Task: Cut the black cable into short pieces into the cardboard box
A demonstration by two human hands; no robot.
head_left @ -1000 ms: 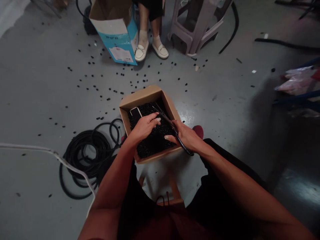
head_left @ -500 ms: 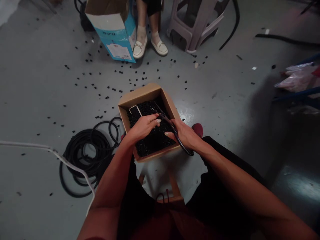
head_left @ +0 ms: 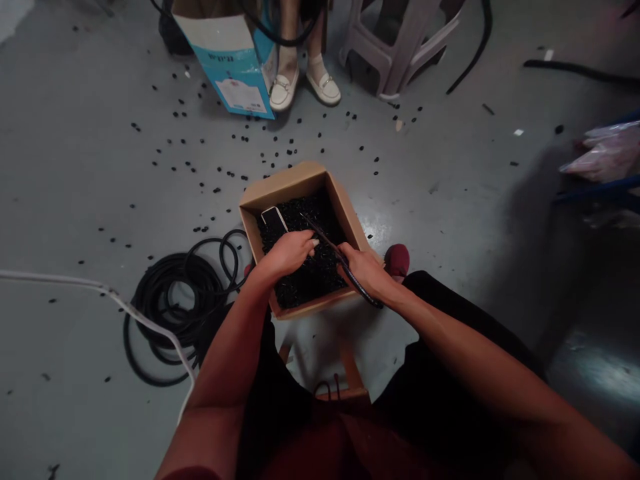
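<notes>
An open cardboard box (head_left: 285,183) stands between my knees, filled with small black pieces (head_left: 310,287). Over its left half, my left hand (head_left: 294,252) is closed, thumb and fingers pressed together; what is between them is too small to make out. My right hand (head_left: 364,267) grips dark-handled scissors (head_left: 359,287) over the right side of the box. Their blades point up and left, beside my left fingertips, and look nearly closed. A phone with a pale edge (head_left: 275,220) lies on the black pieces at the upper left.
Coiled black tubing (head_left: 170,293) lies on the floor at left, near a white cable (head_left: 145,321). Ahead are a blue and white carton (head_left: 230,70), another person's white shoes (head_left: 284,92) and a plastic stool (head_left: 395,60). Small black bits are scattered across the floor.
The scissor blades, spread apart before, are now nearly together. A black tube loop has appeared before the other person's legs. The whole view has shifted slightly.
</notes>
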